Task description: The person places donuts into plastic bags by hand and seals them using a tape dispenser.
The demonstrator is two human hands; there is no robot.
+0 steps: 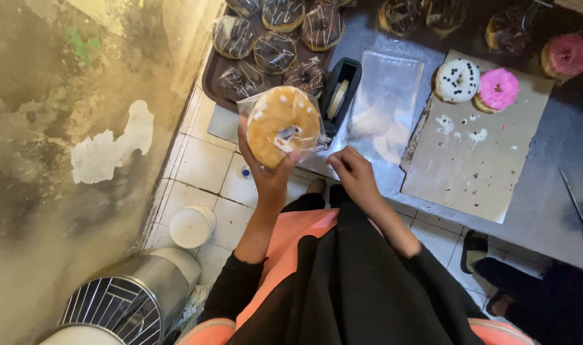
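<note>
Left hand (pixel 269 171) raised, palm up, fingers curled under a yellow-glazed doughnut (pixel 283 126) wrapped in a clear bag (pixel 256 105), held above the table (pixel 534 191) edge. Right hand (pixel 353 171) lowered beside it, fingers loosely curled, holding nothing, knuckles near the table rim. Just behind the held doughnut, one black tape dispenser (pixel 340 96). Next to that, a flat stack of empty clear bags (pixel 386 105). Farther left, one brown tray (pixel 216 70) carrying about seven bagged chocolate doughnuts (pixel 275 52). To the right, one cardboard sheet (pixel 470 160) bearing two unwrapped doughnuts: one white doughnut (pixel 456 80), one pink doughnut (pixel 498 89). Below, on the floor, one white bucket (pixel 191 225).
</note>
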